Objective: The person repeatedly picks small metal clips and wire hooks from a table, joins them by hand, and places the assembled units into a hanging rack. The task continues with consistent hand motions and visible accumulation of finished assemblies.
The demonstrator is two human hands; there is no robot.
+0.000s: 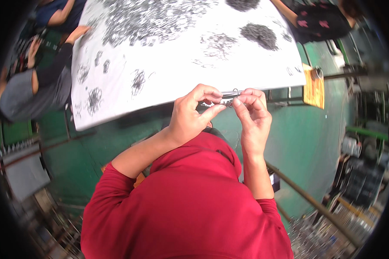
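Observation:
Just over the near edge of the white table (177,64), my two hands meet in front of my chest. My left hand (188,113) is closed, thumb and fingers pinching a small dark narrow part (227,102). The thumb and fingertips of my right hand (255,118) are pinched at the other end of it, where a thin dark curved wire (236,91) sticks up. The fingertips hide much of both, and I cannot tell whether the wire is joined to the part.
On the table lie a wide spread of small dark pieces (147,21), a dark heap (259,36) and loose ring-like clusters (94,100). A co-worker (39,88) sits at left, another (322,21) at far right. A wooden stool (314,91) with a cup (317,72) stands right.

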